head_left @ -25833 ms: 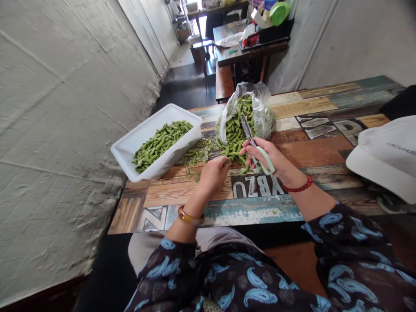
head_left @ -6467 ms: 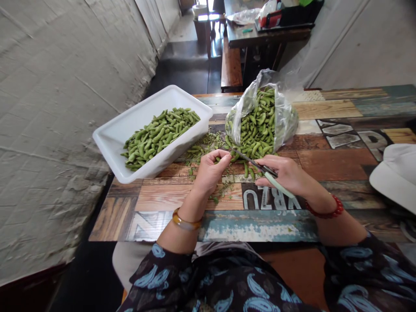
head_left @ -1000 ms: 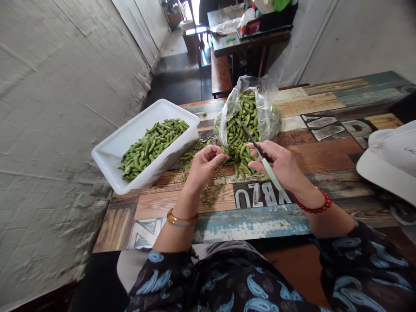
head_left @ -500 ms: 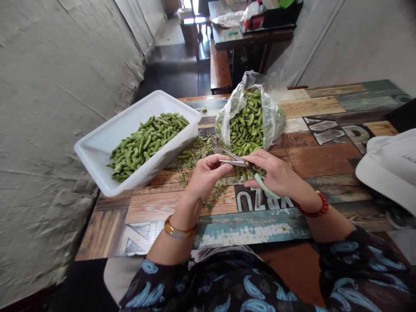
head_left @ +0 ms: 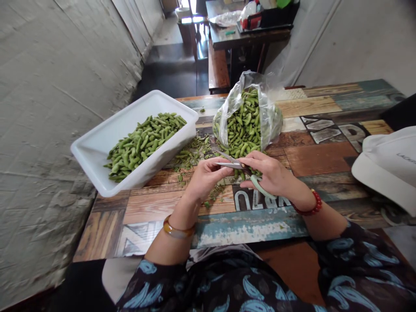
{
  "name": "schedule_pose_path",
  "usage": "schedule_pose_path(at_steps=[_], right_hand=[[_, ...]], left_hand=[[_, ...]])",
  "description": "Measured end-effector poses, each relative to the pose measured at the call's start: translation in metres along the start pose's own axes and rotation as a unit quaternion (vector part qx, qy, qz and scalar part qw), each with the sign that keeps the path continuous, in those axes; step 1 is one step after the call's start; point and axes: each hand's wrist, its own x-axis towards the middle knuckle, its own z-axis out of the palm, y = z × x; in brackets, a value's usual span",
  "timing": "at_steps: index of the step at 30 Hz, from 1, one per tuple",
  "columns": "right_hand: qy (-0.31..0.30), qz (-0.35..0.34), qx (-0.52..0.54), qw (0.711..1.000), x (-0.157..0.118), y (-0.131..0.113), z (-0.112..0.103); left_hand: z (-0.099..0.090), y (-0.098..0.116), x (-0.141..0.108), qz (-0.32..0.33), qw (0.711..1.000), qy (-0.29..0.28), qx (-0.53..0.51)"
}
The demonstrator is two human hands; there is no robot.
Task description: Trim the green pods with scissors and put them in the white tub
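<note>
My right hand (head_left: 271,173) is closed round a pair of scissors (head_left: 232,165) with pale green handles. Their blades stand apart and point left, over the fingertips of my left hand (head_left: 208,175). That hand's thumb and fingers are pinched together; what lies between them is hidden by the fingers and blades. Just beyond both hands, a clear plastic bag (head_left: 267,110) lies with its mouth towards me, full of green soybean pods (head_left: 243,123). More pods (head_left: 139,147) are heaped in a white plastic tub (head_left: 100,134) on the left.
Clipped bits and small pods (head_left: 191,154) litter the patterned wooden tabletop (head_left: 152,203) between tub and bag. A white cap (head_left: 386,160) lies at the right. Close by on the left is a rough grey wall (head_left: 42,108). Another table (head_left: 247,39) and a bench (head_left: 217,67) stand further off.
The whole view has shifted slightly. Both hands keep nearly the same place and hold, with the scissors still at the left fingertips.
</note>
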Motion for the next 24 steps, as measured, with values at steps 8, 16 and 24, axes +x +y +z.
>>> schedule_pose_path(at_steps=[8, 16, 24], right_hand=[[-0.002, 0.015, -0.041, 0.999, -0.001, -0.001, 0.001], [0.067, 0.049, -0.056, 0.995, -0.001, 0.005, 0.003], [0.122, 0.042, -0.050, 0.990, 0.000, 0.010, 0.003]], left_hand=[[-0.003, -0.002, 0.002, 0.012, 0.999, -0.008, 0.030], [-0.003, -0.002, 0.005, 0.036, 0.995, 0.086, 0.033], [-0.003, 0.002, 0.007, -0.041, 0.982, 0.082, -0.164]])
